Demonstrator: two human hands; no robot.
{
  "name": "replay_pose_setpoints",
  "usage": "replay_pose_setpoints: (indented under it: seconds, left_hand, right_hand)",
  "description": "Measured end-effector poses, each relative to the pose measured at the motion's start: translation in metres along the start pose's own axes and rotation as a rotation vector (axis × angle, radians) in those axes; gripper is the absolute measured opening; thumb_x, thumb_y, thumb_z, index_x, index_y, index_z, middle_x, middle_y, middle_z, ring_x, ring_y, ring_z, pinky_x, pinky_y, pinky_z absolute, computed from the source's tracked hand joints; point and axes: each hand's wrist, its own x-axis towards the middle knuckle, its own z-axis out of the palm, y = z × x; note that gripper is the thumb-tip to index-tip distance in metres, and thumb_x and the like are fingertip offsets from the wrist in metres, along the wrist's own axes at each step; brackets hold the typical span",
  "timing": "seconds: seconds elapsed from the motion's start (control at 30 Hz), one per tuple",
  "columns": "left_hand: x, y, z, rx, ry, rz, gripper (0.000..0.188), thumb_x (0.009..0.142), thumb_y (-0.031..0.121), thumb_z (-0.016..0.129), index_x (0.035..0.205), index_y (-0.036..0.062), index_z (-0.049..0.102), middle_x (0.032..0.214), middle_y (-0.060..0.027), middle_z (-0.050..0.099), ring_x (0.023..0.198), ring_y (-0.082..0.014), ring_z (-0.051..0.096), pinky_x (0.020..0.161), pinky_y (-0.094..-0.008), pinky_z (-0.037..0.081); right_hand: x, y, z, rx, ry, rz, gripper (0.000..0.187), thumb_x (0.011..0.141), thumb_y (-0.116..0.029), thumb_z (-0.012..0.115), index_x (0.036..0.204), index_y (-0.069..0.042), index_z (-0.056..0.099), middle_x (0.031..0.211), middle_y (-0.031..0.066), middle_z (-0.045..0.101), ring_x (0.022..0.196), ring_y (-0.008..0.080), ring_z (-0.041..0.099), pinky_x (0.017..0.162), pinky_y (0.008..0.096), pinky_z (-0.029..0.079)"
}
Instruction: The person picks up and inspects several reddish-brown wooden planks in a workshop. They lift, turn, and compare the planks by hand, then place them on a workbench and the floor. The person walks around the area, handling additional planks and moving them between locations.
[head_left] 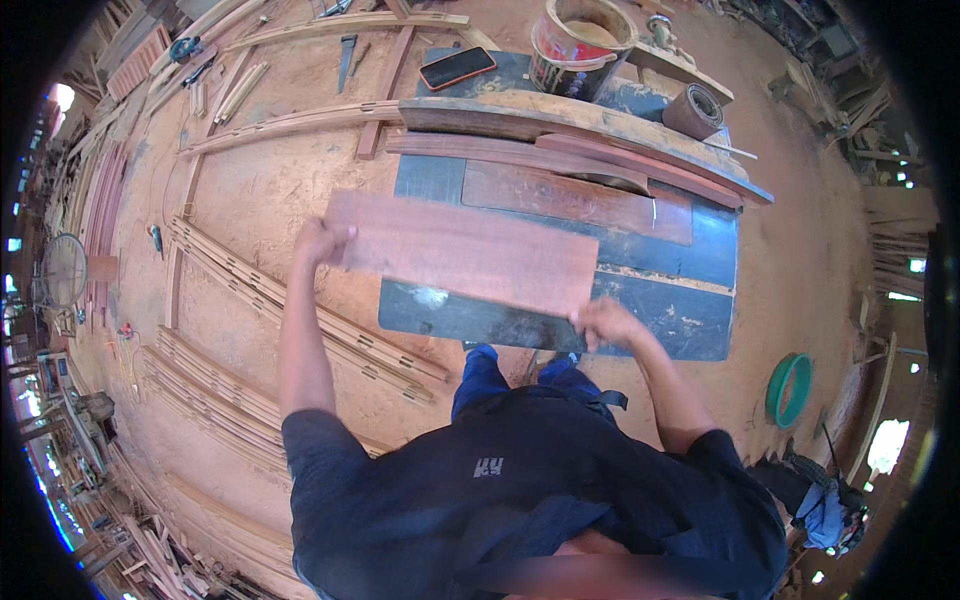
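Note:
A flat reddish wooden board [470, 255] is held up in front of me over a dark metal machine table [680, 320]. My left hand [325, 243] is closed on its left end, slightly blurred. At the near right corner my right hand [607, 324] pinches the edge. Beyond the board, a curved saw blade [615, 182] shows beside a long wooden strip [500, 153] lying along the table. Another flat brown board [560, 200] rests on the table top, partly hidden by the one I hold.
At the far side stand a bucket [583, 45], a phone [457, 68] and a brown roll [694, 110]. Slotted wooden lengths [290, 300] lie on the dusty floor to my left, near a handsaw [347, 60]. A green ring [790, 390] lies at the right.

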Motion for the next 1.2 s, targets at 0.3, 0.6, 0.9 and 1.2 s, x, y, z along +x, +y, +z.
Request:
replay_pose_setpoints:
  seconds: [0.3, 0.6, 0.9, 1.2]
  left_hand:
    - [-0.013, 0.091, 0.035, 0.429, 0.427, 0.712, 0.065, 0.080, 0.040, 0.083, 0.133, 0.0083, 0.061, 0.137, -0.0175, 0.059, 0.132, -0.0364, 0.052, 0.108, -0.0442, 0.043]
    - [0.049, 0.171, 0.076, 0.690, 0.439, 0.880, 0.064, 0.082, 0.057, 0.074, 0.133, 0.0215, 0.063, 0.130, -0.0114, 0.061, 0.125, -0.0333, 0.055, 0.100, -0.0502, 0.043]
    - [0.078, 0.128, 0.032, 0.754, 0.474, 0.834, 0.058, 0.084, 0.058, 0.069, 0.130, 0.0237, 0.061, 0.120, -0.0066, 0.063, 0.115, -0.0294, 0.059, 0.093, -0.0517, 0.045]
    - [0.103, 0.102, -0.036, 0.809, 0.526, 0.827, 0.054, 0.084, 0.046, 0.073, 0.131, 0.0236, 0.057, 0.123, -0.0045, 0.062, 0.121, -0.0281, 0.058, 0.094, -0.0543, 0.047]
  right_hand:
    - [-0.067, 0.113, 0.056, 0.228, 0.141, 0.111, 0.035, 0.091, -0.037, 0.076, 0.076, -0.005, 0.070, 0.069, 0.0019, 0.066, 0.063, 0.0111, 0.058, 0.059, 0.0276, 0.046]
    - [-0.141, 0.165, 0.076, 0.528, 0.509, 0.190, 0.033, 0.096, -0.040, 0.071, 0.091, -0.007, 0.068, 0.077, 0.0038, 0.069, 0.070, 0.0147, 0.066, 0.063, 0.0285, 0.049]
    - [-0.193, 0.208, 0.119, 0.712, 0.686, 0.404, 0.033, 0.098, -0.043, 0.068, 0.090, -0.011, 0.063, 0.075, 0.0029, 0.069, 0.065, 0.0165, 0.067, 0.061, 0.0299, 0.049]
    - [-0.210, 0.231, 0.103, 0.738, 0.814, 0.433, 0.033, 0.098, -0.044, 0.067, 0.088, -0.013, 0.063, 0.074, 0.0011, 0.068, 0.063, 0.0156, 0.067, 0.057, 0.0297, 0.049]
